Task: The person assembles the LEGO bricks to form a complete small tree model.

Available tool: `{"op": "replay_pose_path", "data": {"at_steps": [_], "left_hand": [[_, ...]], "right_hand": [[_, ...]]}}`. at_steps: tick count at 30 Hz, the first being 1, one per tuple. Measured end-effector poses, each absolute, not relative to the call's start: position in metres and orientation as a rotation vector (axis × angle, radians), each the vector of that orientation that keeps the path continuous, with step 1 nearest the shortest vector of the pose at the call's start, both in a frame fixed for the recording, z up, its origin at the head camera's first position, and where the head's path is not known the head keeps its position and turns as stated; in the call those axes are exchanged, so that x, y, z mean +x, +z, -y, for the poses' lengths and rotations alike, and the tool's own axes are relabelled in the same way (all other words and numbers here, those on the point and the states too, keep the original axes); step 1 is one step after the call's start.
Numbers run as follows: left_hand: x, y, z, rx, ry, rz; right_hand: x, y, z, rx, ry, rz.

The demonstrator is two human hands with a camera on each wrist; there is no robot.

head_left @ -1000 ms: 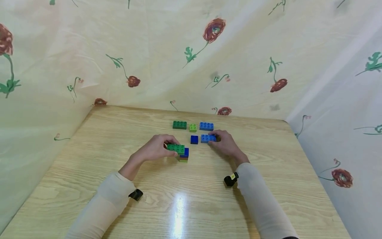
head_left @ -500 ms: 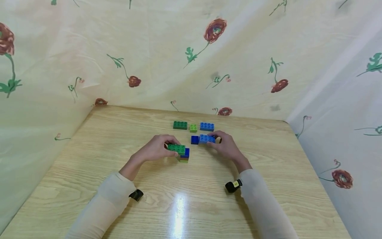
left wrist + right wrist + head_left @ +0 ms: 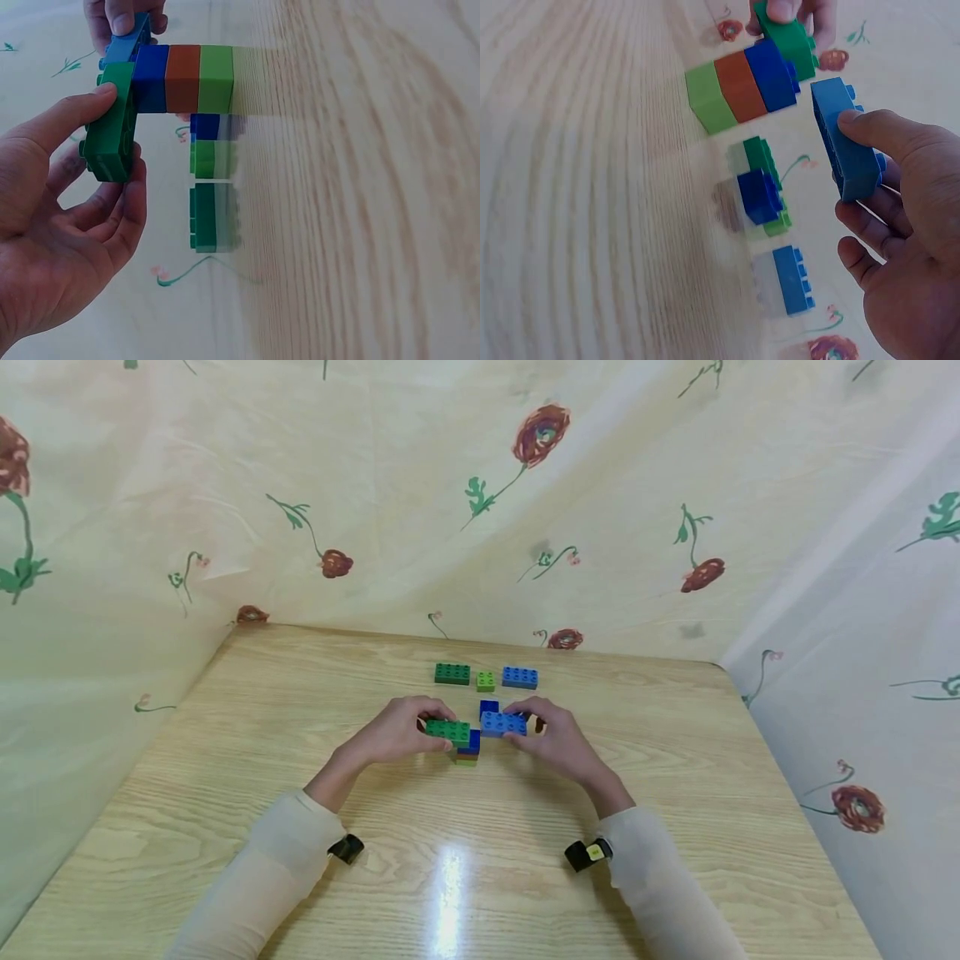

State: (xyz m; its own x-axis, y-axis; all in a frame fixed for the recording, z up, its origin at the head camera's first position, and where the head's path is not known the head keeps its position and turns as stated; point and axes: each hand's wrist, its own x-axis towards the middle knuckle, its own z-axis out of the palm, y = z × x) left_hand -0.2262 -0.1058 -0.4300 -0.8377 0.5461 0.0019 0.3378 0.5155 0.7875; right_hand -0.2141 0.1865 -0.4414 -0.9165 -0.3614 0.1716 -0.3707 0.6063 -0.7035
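My left hand (image 3: 397, 728) pinches a long green toy brick (image 3: 447, 732) between thumb and fingers, at the top of a small stack. The stack has a dark blue brick (image 3: 771, 73) uppermost, then an orange-brown brick (image 3: 740, 86), with a lime green brick (image 3: 708, 97) on the table. The green brick covers part of the dark blue one's top and juts out to the left. My right hand (image 3: 558, 743) holds a long light blue brick (image 3: 502, 723) off the table, just right of the stack. In the right wrist view a gap separates it from the dark blue brick.
Behind the hands a loose dark blue brick (image 3: 489, 706) lies on the wooden table (image 3: 360, 877). Farther back are a dark green brick (image 3: 452, 674), a small lime brick (image 3: 485, 681) and another blue brick (image 3: 520, 677) in a row. A flowered cloth (image 3: 420, 485) rises behind the table.
My right hand has lifted the light blue brick off the table and brought it left and nearer, beside the stack. The left hand stays on the green brick, almost unmoved.
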Motion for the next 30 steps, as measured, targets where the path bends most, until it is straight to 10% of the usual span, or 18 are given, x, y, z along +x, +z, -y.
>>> {"op": "replay_pose_path", "data": {"at_steps": [30], "left_hand": [[-0.227,-0.432,0.101,0.768,1.247,-2.526]], "right_hand": [[-0.209,-0.447,-0.165,0.672,1.349,2.781]]}}
